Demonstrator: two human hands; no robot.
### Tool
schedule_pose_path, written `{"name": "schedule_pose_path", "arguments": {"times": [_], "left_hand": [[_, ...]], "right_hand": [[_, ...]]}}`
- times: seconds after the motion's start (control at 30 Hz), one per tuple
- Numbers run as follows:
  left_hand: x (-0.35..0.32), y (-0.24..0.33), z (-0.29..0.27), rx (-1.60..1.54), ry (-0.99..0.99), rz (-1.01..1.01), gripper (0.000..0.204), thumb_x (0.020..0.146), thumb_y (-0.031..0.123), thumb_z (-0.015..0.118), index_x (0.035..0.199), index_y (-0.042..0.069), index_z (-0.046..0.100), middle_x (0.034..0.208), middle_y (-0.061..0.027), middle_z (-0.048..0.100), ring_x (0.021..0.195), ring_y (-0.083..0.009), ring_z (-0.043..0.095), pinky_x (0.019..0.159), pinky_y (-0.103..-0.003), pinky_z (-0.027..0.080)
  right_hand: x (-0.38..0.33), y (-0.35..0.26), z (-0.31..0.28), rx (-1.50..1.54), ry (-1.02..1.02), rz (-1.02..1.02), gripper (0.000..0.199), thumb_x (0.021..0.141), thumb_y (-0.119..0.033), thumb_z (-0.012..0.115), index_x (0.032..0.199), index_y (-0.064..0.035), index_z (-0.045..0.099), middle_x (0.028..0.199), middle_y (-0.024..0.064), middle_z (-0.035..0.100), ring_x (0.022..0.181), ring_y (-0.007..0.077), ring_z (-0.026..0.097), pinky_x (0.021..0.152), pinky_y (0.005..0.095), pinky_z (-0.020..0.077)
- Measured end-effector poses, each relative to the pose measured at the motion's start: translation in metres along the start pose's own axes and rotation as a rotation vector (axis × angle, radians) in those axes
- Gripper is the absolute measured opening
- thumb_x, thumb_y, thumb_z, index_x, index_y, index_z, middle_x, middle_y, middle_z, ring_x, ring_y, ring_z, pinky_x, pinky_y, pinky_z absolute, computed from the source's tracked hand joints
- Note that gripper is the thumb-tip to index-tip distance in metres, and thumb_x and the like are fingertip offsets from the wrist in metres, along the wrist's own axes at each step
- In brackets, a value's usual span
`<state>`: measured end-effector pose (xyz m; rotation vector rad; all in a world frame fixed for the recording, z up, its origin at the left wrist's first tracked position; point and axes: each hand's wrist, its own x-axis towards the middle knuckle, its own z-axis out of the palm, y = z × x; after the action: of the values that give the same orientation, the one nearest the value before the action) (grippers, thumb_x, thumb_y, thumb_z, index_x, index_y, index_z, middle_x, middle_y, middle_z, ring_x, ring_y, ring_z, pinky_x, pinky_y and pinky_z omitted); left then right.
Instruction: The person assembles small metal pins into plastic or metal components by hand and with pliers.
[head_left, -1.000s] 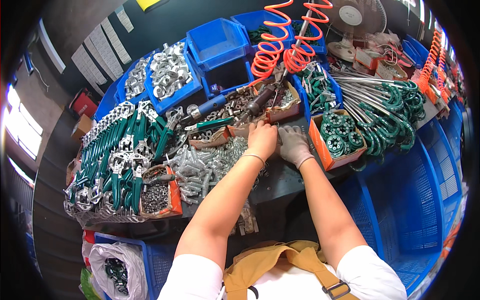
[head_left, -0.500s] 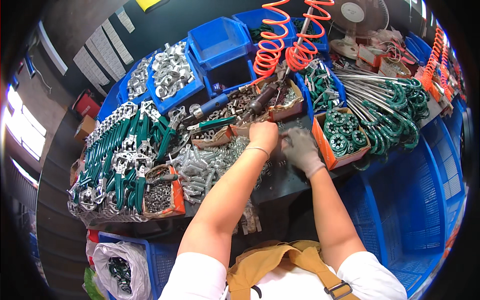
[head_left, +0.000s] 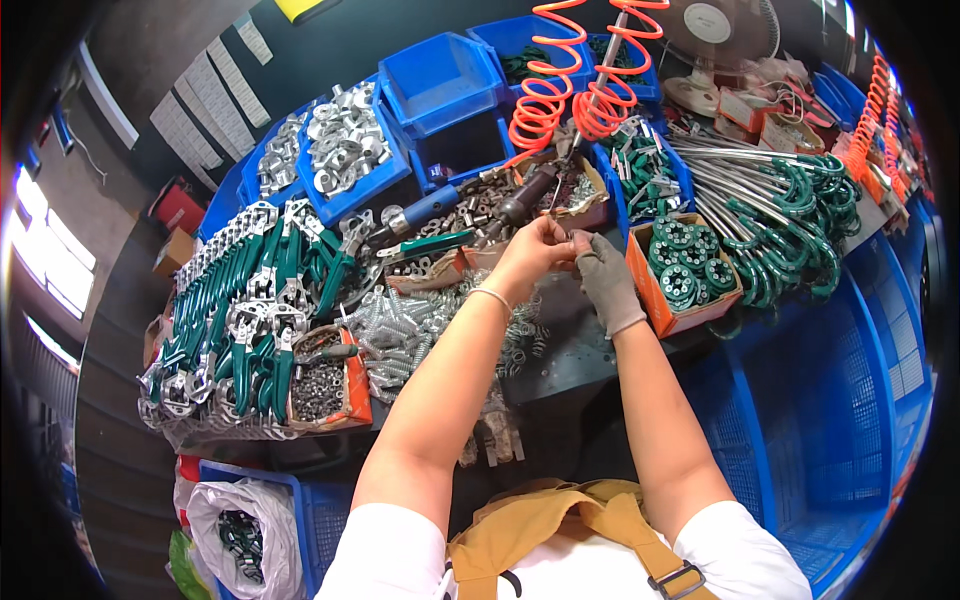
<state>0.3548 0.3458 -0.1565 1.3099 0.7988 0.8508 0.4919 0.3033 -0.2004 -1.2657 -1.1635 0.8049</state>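
Observation:
My bare left hand [head_left: 537,256] and my gloved right hand [head_left: 606,278] meet over the middle of the dark bench. The fingertips of both are pinched close together; whatever lies between them is too small to make out. Just left of them spreads a heap of metal springs [head_left: 400,328]. A dark air tool [head_left: 526,196] on a coiled orange hose [head_left: 540,110] lies beyond my left fingers. Right of my gloved hand stands an orange carton [head_left: 668,308] of green round parts [head_left: 682,262]. A green-handled plier part [head_left: 432,243] rests to the left.
Rows of green-handled locking pliers [head_left: 240,300] cover the bench's left side, beside a carton of small nuts [head_left: 322,390]. Blue bins [head_left: 440,85] line the back. Green-tipped metal rods [head_left: 760,220] pile up at right. Blue crates [head_left: 800,420] stand lower right.
Both hands have moved slightly up and away from the bench's front edge. The left fingers, bent down before, now point upward in a pinch, and the right fingertips have come up against them.

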Motion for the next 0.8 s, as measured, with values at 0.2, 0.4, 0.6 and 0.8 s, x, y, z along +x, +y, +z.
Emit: {"name": "schedule_pose_path", "arguments": {"times": [0.2, 0.4, 0.6, 0.8], "left_hand": [[0.012, -0.01, -0.013, -0.223, 0.079, -0.124, 0.014, 0.086, 0.008, 0.069, 0.085, 0.005, 0.056, 0.078, -0.0039, 0.061, 0.074, -0.0144, 0.062, 0.07, -0.028, 0.054], [0.003, 0.0, -0.001, 1.264, 0.385, 0.17, 0.035, 0.073, 0.021, 0.078, 0.092, -0.003, 0.061, 0.084, -0.0145, 0.067, 0.081, -0.0312, 0.067, 0.077, -0.041, 0.055], [-0.038, 0.02, -0.003, 1.823, -0.048, 0.0, 0.039, 0.068, 0.026, 0.079, 0.104, 0.011, 0.07, 0.094, -0.0139, 0.069, 0.095, -0.0332, 0.065, 0.086, -0.041, 0.053], [-0.05, 0.022, -0.026, 1.374, 0.245, 0.103, 0.022, 0.074, 0.007, 0.069, 0.095, 0.002, 0.067, 0.089, -0.0189, 0.068, 0.09, -0.0368, 0.065, 0.081, -0.043, 0.051]], "right_hand": [[0.006, -0.004, 0.001, 0.332, -0.056, 0.207, 0.02, 0.09, -0.013, 0.06, 0.108, -0.0065, 0.065, 0.09, 0.0113, 0.067, 0.08, 0.0283, 0.065, 0.075, 0.0357, 0.0518], [0.008, 0.018, -0.003, -0.891, 0.199, -0.558, 0.04, 0.079, -0.009, 0.062, 0.119, -0.0103, 0.057, 0.124, 0.0085, 0.056, 0.116, 0.0305, 0.05, 0.095, 0.0394, 0.0439], [-0.001, 0.0, 0.015, -1.005, -0.367, -0.514, 0.043, 0.075, -0.021, 0.065, 0.117, -0.0145, 0.059, 0.134, 0.0049, 0.049, 0.126, 0.0286, 0.037, 0.105, 0.0491, 0.0293], [-0.006, -0.017, 0.015, -1.004, -0.21, -0.226, 0.037, 0.075, -0.02, 0.064, 0.112, -0.0212, 0.061, 0.128, 0.003, 0.052, 0.124, 0.0269, 0.039, 0.103, 0.0476, 0.0307]]}}
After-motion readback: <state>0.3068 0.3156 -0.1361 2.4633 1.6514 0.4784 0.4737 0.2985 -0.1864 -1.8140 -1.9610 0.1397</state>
